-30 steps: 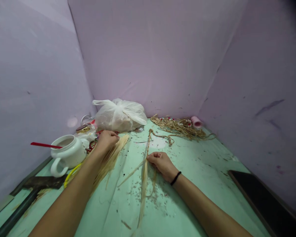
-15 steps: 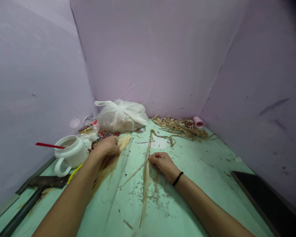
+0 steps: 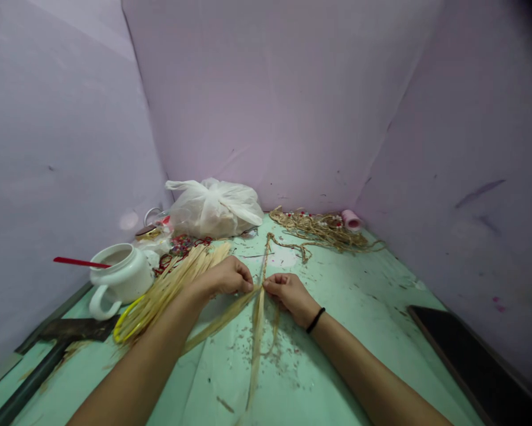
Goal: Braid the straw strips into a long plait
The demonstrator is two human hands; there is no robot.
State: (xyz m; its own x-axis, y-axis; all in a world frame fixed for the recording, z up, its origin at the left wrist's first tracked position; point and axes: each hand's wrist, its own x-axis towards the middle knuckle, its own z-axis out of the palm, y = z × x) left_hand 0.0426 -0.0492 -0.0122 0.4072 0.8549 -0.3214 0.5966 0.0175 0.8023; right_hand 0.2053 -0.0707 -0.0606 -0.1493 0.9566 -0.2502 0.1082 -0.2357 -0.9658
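Observation:
A thin braid of straw-coloured fibre runs down the middle of the green table, its loose strands trailing toward me. My right hand pinches the braid's lower end between thumb and fingers. Just left of it, my left hand is closed on a fibre strip, whose tail slants down to the left under my forearm. Thumb and fingertips of the left hand almost meet the right ones at the braid. Behind my left wrist lies a bundle of pale fibre strips, with a yellow ring at its near end.
On the left stand a white mug with a red stick and a dark-handled hammer-like tool. A tied white plastic bag, a heap of braided cords and a pink spool line the back. A dark flat slab lies right.
My left hand has moved right from the fibre bundle to the braid, bringing a strip with it. My right hand keeps its pinch. The view has shifted slightly.

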